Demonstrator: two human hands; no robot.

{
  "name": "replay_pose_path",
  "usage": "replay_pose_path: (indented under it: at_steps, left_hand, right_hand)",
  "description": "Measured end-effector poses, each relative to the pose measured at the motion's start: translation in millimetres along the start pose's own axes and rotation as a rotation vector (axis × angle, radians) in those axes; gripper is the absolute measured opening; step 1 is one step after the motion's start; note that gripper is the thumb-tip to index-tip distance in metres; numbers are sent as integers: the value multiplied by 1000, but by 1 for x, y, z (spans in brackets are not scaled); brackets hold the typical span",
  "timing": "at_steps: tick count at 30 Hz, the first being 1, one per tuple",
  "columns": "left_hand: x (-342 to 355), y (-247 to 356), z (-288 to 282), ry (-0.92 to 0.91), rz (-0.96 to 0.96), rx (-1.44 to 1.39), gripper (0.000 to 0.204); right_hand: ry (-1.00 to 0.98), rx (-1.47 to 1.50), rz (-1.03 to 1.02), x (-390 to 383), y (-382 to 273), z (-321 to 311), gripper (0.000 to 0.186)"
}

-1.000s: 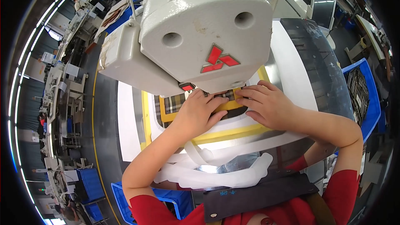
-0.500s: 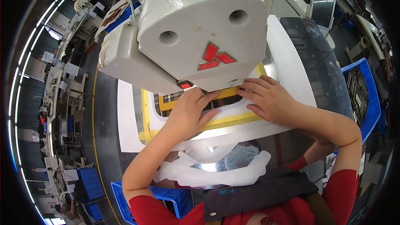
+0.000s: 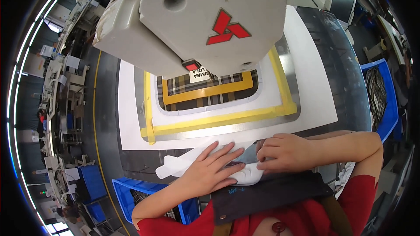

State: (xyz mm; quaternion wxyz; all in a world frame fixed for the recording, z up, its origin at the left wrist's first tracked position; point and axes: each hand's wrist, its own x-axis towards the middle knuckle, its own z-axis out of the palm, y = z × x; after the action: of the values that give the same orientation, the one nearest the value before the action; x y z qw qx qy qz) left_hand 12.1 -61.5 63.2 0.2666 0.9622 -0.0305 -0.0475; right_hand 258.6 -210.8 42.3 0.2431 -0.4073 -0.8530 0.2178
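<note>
My left hand (image 3: 214,168) lies with its fingers spread over several white curved pieces (image 3: 173,166) on the dark table's near edge. My right hand (image 3: 284,153) is beside it, fingers curled together at the right end of those pieces; what they grip, if anything, is hidden. Beyond both hands, a plaid fabric piece (image 3: 214,99) sits in the opening of a white sheet edged with yellow tape (image 3: 223,124). On the fabric rests a yellow frame (image 3: 203,92), with a white label (image 3: 199,76) inside it under the sewing machine head (image 3: 227,22).
The big white sheet (image 3: 315,91) covers much of the dark table (image 3: 350,91). A blue bin (image 3: 385,96) with plaid pieces stands at the right, another blue bin (image 3: 127,196) at the near left. A monitor (image 3: 341,2) stands at the far right.
Both hands have left the yellow frame and drawn back toward me, onto the white pieces. The yellow frame and the label under the machine head now show plainly.
</note>
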Motion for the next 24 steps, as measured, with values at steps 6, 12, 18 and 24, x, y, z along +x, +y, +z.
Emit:
replay_pose_path:
  at_steps: [6, 12, 18, 24]
  left_hand:
    - [0, -11, -5, 169, -59, 21, 44]
    - [-2, -31, 0, 324, -53, 94, 40]
    - [-21, 20, -14, 98, 56, 49, 62]
    - [-32, -1, -22, -13, 222, 212, 60]
  right_hand:
    - [116, -232, 21, 22, 15, 1, 16]
    - [117, -115, 149, 23, 8, -28, 28]
    - [350, -283, 630, 44, 49, -55, 42]
    - [342, -321, 740, 46, 37, -73, 50]
